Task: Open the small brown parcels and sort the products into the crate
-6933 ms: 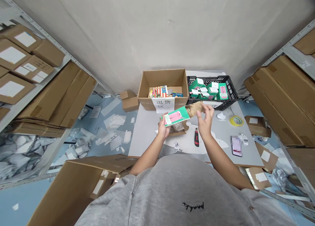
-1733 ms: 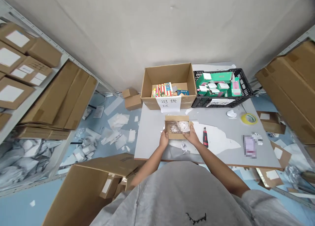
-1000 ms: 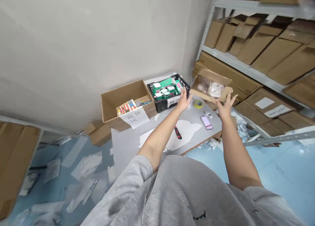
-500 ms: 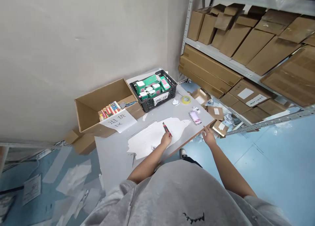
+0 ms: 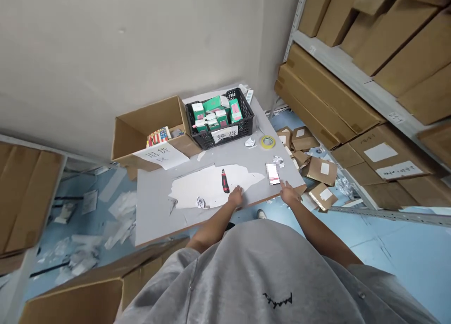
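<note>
A red and black utility knife (image 5: pixel 225 181) lies on a torn white patch (image 5: pixel 190 185) of the grey tabletop. Just to its lower right, my left hand (image 5: pixel 235 197) rests near the table's front edge, holding nothing, its fingers loosely apart. My right hand (image 5: pixel 290 193) is at the front right edge with fingers stretched out, one fingertip close to the lower corner of a phone (image 5: pixel 272 174); whether it touches cannot be made out. The phone lies flat, its screen partly blurred. A crumpled paper ball (image 5: pixel 200 202) sits on the white patch.
At the back stand a black crate (image 5: pixel 230 122) of green boxes and an open carton (image 5: pixel 148 122) with a paper sign. A yellow tape roll (image 5: pixel 268 142) lies behind the phone. Opened cartons (image 5: pixel 322 171) litter the floor beside a loaded shelf (image 5: pixel 338 70) on the right.
My left hand has let go of the utility knife, which now lies on the table, and has drawn back from it. My right hand has moved closer to the phone. The view has shifted.
</note>
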`<state>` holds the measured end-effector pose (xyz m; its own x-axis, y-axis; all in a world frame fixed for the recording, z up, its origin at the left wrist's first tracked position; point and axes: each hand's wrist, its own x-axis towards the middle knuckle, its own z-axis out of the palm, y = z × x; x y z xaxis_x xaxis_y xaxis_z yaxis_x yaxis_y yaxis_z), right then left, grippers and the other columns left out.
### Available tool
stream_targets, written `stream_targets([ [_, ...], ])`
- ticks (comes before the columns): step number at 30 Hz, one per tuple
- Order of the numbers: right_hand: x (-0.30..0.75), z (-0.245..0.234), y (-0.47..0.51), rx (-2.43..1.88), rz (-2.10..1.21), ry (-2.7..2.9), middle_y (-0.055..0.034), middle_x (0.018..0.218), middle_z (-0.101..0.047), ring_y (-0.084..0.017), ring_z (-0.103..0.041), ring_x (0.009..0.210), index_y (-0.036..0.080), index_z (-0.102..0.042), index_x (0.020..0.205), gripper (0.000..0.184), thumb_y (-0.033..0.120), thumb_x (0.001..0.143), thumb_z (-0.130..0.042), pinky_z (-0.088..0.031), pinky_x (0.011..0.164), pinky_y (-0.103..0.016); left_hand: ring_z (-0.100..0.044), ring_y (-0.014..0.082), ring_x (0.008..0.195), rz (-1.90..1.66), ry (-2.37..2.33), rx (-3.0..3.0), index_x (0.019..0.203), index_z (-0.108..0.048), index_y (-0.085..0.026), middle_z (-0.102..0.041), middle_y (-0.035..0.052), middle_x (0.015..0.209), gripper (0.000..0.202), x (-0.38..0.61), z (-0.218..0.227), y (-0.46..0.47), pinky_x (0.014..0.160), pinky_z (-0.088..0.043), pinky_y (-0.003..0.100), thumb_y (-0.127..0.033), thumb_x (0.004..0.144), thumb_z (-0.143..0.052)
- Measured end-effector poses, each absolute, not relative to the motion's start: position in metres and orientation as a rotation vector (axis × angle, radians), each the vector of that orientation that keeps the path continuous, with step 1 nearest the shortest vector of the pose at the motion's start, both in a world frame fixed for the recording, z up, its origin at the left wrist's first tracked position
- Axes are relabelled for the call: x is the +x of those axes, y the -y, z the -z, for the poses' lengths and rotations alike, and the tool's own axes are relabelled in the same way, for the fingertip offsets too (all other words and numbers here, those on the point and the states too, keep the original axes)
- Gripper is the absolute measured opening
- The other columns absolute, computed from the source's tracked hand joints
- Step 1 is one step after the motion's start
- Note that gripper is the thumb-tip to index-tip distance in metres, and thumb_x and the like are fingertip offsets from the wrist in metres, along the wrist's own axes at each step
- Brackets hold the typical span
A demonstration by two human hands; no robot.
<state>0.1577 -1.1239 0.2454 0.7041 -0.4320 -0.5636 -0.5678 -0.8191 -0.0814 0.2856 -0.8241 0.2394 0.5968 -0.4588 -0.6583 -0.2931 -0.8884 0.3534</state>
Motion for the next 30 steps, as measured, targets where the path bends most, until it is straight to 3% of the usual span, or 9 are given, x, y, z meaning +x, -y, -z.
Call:
stream_targets([
  [6, 0.182, -0.223, 1.146, -2.698, -0.938, -0.557, -0.0125, 0.176, -0.018, -0.028, -0.035, 0.155, 0.029, -0.014, 0.173, 0.077, 0.02, 0.103, -0.043, -0.041, 0.116, -0.037, -0.009, 0.026, 0.167, 1.308, 0.407, 2.68, 0.167, -0.021, -0.014, 0.003, 0.0108, 0.175, 0.089, 0.271, -0.227, 0.856, 0.134, -0.033, 0.051, -0.018, 0.085, -0.054],
  [11, 0.192, -0.214, 1.146, -2.74, -0.965, -0.565, -0.0105, 0.176, -0.016, -0.03, -0.031, 0.155, 0.034, -0.009, 0.173, 0.079, 0.023, 0.103, -0.045, -0.043, 0.112, -0.038, -0.003, 0.0306, 0.168, 1.4, 0.295, 2.741, 0.169, -0.013, -0.009, 0.011, 0.0159, 0.175, 0.09, 0.27, -0.219, 0.878, 0.133, -0.035, 0.046, -0.024, 0.089, -0.052],
  [15, 0.189, -0.212, 1.146, -2.743, -0.949, -0.521, -0.0114, 0.176, -0.014, -0.03, -0.031, 0.154, 0.032, -0.006, 0.173, 0.079, 0.026, 0.104, -0.044, -0.04, 0.115, -0.038, 0.0, 0.0414, 0.166, 1.369, 0.21, 2.753, 0.17, 0.001, -0.028, 0.012, 0.0171, 0.175, 0.099, 0.269, -0.218, 0.898, 0.125, -0.043, 0.052, -0.034, 0.091, -0.058],
  [17, 0.186, -0.211, 1.148, -2.741, -0.953, -0.502, -0.0106, 0.177, -0.011, -0.03, -0.029, 0.155, 0.032, -0.006, 0.173, 0.078, 0.026, 0.104, -0.043, -0.039, 0.116, -0.038, 0.005, 0.0459, 0.164, 1.392, 0.201, 2.75, 0.169, 0.001, -0.038, 0.019, 0.0136, 0.174, 0.101, 0.268, -0.219, 0.906, 0.121, -0.047, 0.055, -0.038, 0.09, -0.062],
  [19, 0.184, -0.21, 1.149, -2.74, -0.961, -0.504, -0.0096, 0.177, -0.01, -0.029, -0.027, 0.156, 0.032, -0.007, 0.173, 0.078, 0.026, 0.104, -0.042, -0.038, 0.116, -0.038, 0.009, 0.0488, 0.163, 1.424, 0.212, 2.758, 0.168, -0.002, -0.041, 0.024, 0.0116, 0.173, 0.103, 0.265, -0.219, 0.912, 0.121, -0.045, 0.058, -0.04, 0.088, -0.066],
  [23, 0.184, -0.21, 1.15, -2.735, -0.962, -0.505, -0.0097, 0.177, -0.012, -0.029, -0.027, 0.156, 0.032, -0.01, 0.173, 0.077, 0.026, 0.104, -0.043, -0.039, 0.116, -0.039, 0.011, 0.05, 0.162, 1.427, 0.196, 2.768, 0.17, -0.001, -0.033, 0.026, 0.0137, 0.172, 0.104, 0.258, -0.22, 0.925, 0.128, -0.035, 0.061, -0.04, 0.088, -0.065],
  [27, 0.185, -0.211, 1.151, -2.733, -0.961, -0.499, -0.0103, 0.177, -0.013, -0.029, -0.027, 0.157, 0.033, -0.014, 0.173, 0.077, 0.027, 0.103, -0.045, -0.038, 0.117, -0.041, 0.011, 0.0463, 0.163, 1.39, 0.167, 2.731, 0.17, -0.004, -0.026, 0.025, 0.0146, 0.172, 0.1, 0.256, -0.222, 0.935, 0.132, -0.033, 0.054, -0.038, 0.09, -0.062],
  [30, 0.186, -0.212, 1.151, -2.73, -0.965, -0.511, -0.0103, 0.177, -0.014, -0.029, -0.026, 0.157, 0.033, -0.015, 0.173, 0.078, 0.026, 0.102, -0.047, -0.037, 0.118, -0.042, 0.011, 0.0467, 0.163, 1.412, 0.166, 2.701, 0.17, -0.005, -0.023, 0.024, 0.0138, 0.173, 0.099, 0.259, -0.225, 0.937, 0.132, -0.033, 0.058, -0.038, 0.089, -0.061],
])
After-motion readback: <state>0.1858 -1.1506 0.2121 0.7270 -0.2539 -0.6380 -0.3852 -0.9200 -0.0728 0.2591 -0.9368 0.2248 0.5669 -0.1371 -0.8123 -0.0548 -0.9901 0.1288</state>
